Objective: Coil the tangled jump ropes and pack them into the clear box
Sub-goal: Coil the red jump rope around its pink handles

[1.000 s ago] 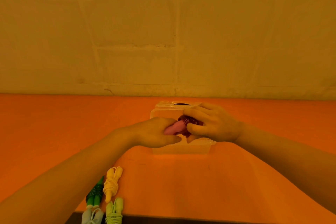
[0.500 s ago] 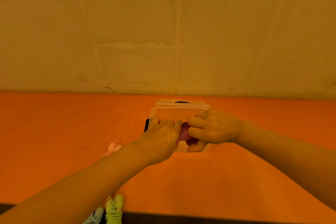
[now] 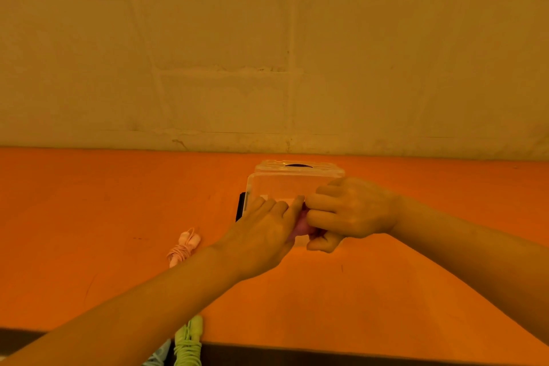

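Observation:
The clear box stands open on the orange table, its lid leaning behind it. Both hands hold a coiled pink jump rope at the box's front edge; only a bit of its handle shows between them. My left hand lies over the rope from the left with fingers extended across it. My right hand grips the bundle from the right, fingers curled and thumb underneath. A pale pink coiled rope lies on the table left of my left forearm. A light green coiled rope and a pale blue one sit at the near edge.
The orange table meets a plastered wall just behind the box. A dark latch sticks out on the box's left side. The table's near edge runs along the bottom of the view.
Both hands lowered the pink rope from above the box toward its front. The left hand rotated over the bundle. The view shifted, revealing the pale pink rope and hiding the yellow and green ones.

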The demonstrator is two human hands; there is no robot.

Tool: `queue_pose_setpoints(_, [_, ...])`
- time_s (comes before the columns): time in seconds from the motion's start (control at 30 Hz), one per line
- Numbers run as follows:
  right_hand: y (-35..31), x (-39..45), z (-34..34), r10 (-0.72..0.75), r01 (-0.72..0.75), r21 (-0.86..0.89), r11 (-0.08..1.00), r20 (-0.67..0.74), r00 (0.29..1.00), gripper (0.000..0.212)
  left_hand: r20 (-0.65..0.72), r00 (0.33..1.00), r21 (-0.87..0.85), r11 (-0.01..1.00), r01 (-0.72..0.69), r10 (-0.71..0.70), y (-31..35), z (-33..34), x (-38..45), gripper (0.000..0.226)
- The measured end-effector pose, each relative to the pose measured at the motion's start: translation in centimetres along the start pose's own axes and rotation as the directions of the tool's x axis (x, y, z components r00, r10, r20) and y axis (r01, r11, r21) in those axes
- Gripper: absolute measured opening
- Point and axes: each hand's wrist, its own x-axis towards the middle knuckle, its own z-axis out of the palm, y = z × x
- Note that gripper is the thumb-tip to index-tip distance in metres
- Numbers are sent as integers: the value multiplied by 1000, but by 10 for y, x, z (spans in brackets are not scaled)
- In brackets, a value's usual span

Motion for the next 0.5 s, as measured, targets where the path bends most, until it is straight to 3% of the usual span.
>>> queue_pose_setpoints(0.23, [-2, -6, 0, 82, -88, 170, 982, 46, 996, 39, -10, 1000, 0, 1000, -6, 6, 2, 0, 1, 53])
queue_pose_setpoints(0.37, [-8, -2, -3, 249, -293, 233, 927, 198, 948, 44, 4, 999, 12, 999, -36, 36, 1, -1, -1, 40])
queue_pose_setpoints(0.5, [-6, 2, -4, 330, -373, 216, 902, 211, 920, 50, -4, 999, 99, 994, -36, 37, 1, -3, 0, 31])
